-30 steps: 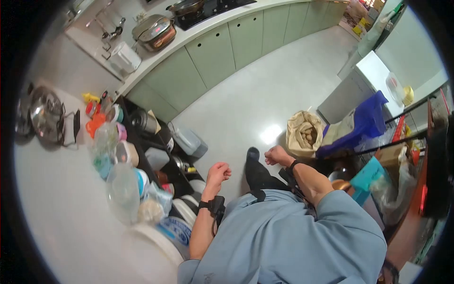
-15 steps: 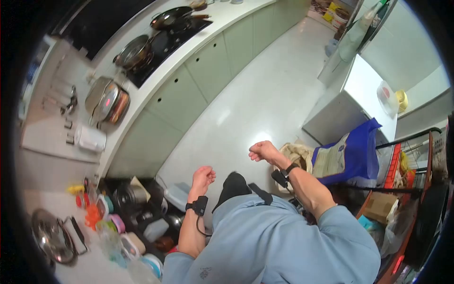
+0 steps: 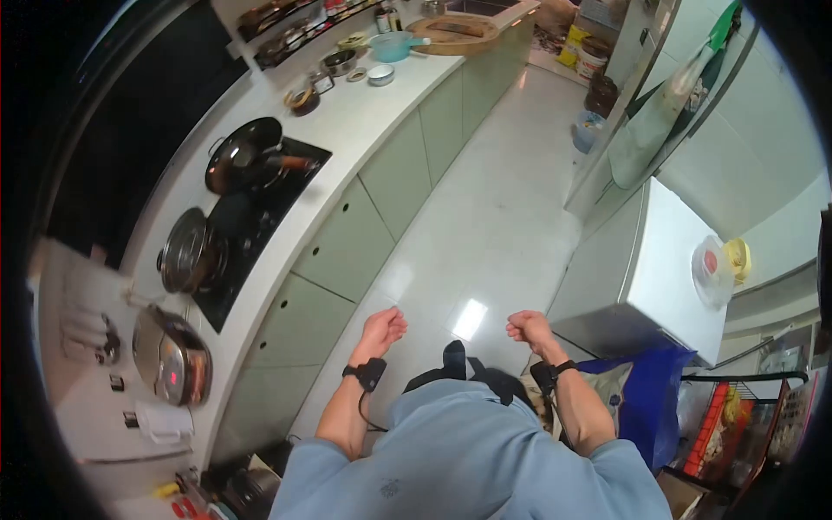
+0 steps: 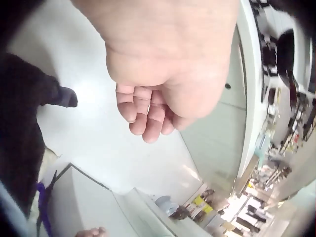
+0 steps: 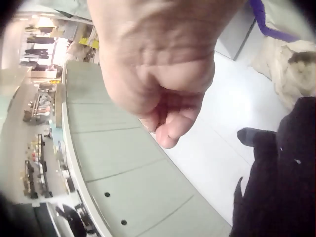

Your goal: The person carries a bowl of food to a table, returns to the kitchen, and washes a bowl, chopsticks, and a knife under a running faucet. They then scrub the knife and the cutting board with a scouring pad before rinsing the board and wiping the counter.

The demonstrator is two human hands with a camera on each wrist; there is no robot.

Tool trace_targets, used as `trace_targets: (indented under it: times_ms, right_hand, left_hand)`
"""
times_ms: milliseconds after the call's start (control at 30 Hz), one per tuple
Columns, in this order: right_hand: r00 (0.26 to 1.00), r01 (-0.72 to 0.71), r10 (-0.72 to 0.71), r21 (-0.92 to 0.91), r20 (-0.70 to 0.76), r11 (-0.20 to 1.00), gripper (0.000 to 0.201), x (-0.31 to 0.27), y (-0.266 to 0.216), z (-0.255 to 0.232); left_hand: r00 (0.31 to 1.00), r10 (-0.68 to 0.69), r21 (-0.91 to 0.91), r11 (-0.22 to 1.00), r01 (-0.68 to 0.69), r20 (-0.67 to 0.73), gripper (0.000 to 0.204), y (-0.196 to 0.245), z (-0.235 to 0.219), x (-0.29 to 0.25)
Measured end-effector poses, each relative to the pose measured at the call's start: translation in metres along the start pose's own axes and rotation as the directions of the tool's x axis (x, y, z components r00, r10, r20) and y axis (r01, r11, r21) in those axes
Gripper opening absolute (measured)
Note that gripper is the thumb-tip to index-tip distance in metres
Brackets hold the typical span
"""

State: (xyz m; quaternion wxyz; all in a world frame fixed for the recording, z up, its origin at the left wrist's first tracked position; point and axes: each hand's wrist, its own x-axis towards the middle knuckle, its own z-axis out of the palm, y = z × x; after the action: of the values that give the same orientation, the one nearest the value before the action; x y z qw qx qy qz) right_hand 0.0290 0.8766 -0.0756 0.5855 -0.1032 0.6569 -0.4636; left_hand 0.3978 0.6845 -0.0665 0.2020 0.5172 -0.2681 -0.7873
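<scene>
In the head view both hands hang in front of the body above the pale floor (image 3: 485, 225), well apart. The left hand (image 3: 381, 331) holds nothing; in the left wrist view the fingers of this hand (image 4: 168, 74) hang loosely curled. The right hand (image 3: 530, 329) is also without any object, and in the right wrist view the fingers of that hand (image 5: 163, 79) fold loosely toward the palm. Neither hand touches anything. Each wrist wears a black strapped camera.
Green cabinets (image 3: 334, 256) and a counter with a wok (image 3: 247, 156), a pot (image 3: 186, 251) and a rice cooker (image 3: 178, 360) curve along the left. On the right stand a white cabinet (image 3: 672, 260), a blue bag (image 3: 650, 399) and a wire rack (image 3: 737, 416).
The view has swung toward the counter and the far floor; the stove and wok show more fully, and the shelf of containers has mostly left the view. Both hands remain without objects.
</scene>
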Motion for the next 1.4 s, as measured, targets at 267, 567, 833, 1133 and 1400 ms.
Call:
trace_targets:
  times_ms: [267, 567, 833, 1133, 1400]
  right_hand:
    - [0.995, -0.077, 0.082, 0.097, -0.054, 0.992, 0.009, 0.134, -0.108, -0.055]
    - [0.988, -0.025, 0.034, -0.059, 0.154, 0.998, 0.010, 0.352, -0.340, -0.059]
    - [0.951, 0.030, 0.014, -0.139, 0.308, 0.990, 0.014, 0.459, -0.497, -0.023]
    - [0.959, 0.009, 0.024, -0.116, 0.282, 0.993, 0.014, 0.581, -0.593, -0.024]
    - [0.987, 0.011, 0.004, -0.091, 0.163, 0.996, 0.017, 0.654, -0.697, -0.018]
  left_hand:
    - [0.983, 0.036, 0.253, 0.964, -0.081, 0.178, 0.019, 0.157, 0.186, 0.159]
    - [0.994, 0.105, 0.170, 0.980, -0.106, 0.015, 0.018, 0.309, 0.255, 0.315]
    - [0.968, 0.240, 0.166, 0.960, -0.225, -0.078, 0.013, 0.450, 0.260, 0.399]
    - [0.935, 0.299, 0.101, 0.953, -0.285, -0.191, 0.029, 0.609, 0.240, 0.547]
    - [0.897, 0.244, -0.009, 0.964, -0.266, -0.368, 0.039, 0.697, 0.224, 0.640]
